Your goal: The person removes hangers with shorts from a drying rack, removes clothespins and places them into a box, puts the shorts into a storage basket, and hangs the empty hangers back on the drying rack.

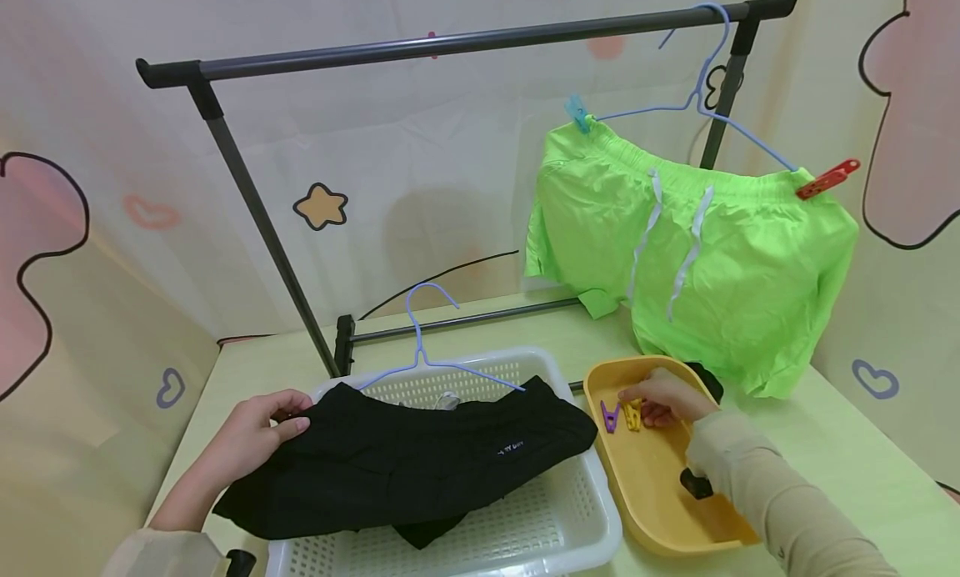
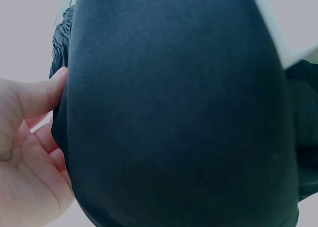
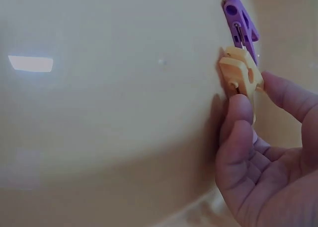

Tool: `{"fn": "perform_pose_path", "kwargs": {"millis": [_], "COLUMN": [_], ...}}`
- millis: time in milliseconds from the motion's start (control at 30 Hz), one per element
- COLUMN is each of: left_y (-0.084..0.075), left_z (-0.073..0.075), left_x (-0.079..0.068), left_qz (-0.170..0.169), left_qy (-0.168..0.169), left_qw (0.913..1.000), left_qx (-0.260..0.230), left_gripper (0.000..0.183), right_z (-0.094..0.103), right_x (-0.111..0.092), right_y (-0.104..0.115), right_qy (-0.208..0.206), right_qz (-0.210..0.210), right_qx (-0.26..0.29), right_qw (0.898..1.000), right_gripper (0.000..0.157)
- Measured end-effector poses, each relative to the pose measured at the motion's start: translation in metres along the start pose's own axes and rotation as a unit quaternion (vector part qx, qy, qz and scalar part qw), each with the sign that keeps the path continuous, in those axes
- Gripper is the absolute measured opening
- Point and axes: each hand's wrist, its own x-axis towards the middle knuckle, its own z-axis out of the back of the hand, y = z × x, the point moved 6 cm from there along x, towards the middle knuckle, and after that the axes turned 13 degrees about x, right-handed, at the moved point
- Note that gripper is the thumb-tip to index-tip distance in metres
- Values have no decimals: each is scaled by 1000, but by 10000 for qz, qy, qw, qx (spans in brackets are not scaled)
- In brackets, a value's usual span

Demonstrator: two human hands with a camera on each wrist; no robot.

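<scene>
The green shorts [image 1: 757, 260] hang clipped at right, but the black garment [image 1: 420, 460], gripped by your left hand [image 1: 255, 435] over the white basket [image 1: 611, 527], seemingly awaits clipping and hanging while your right hand [image 1: 667, 398] pinches a yellow clip [image 3: 238, 70].

The pale yellow-green tabletop [image 1: 840, 452] carries a white perforated plastic basket [image 1: 609, 519], a yellow-orange oblong tray [image 1: 648, 514] just beside it, and a dark tubular rack [image 1: 465, 48] stands behind!

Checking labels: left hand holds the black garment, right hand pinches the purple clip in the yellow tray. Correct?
Wrong clip: the right hand pinches the yellow clip, not the purple clip, as the right wrist view shows. The left hand does hold the black garment.
</scene>
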Motion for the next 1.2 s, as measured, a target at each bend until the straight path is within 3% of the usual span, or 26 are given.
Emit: {"fn": "perform_pose_path", "kwargs": {"millis": [333, 600, 967, 1200], "left_y": [0, -1, -1, -2], "left_z": [0, 1, 1, 2], "left_x": [-1, -1, -2, -2], "left_qz": [-15, -29, -14, -51], "left_qy": [-32, -45, -43, -81], "left_qw": [10000, 10000, 10000, 10000], "left_qx": [16, 17, -4, 5], "left_gripper": [10, 10, 10, 10], "right_z": [0, -1, 7, 12], "right_x": [-5, -8, -13, -21], "right_y": [4, 4, 4, 20], "right_qy": [-147, -76, -37, 67], "right_qz": [304, 434, 321, 393], "right_qx": [-404, -312, -214, -419], "right_qw": [9986, 9985, 9992, 9983], "right_gripper": [34, 31, 37, 32]}}
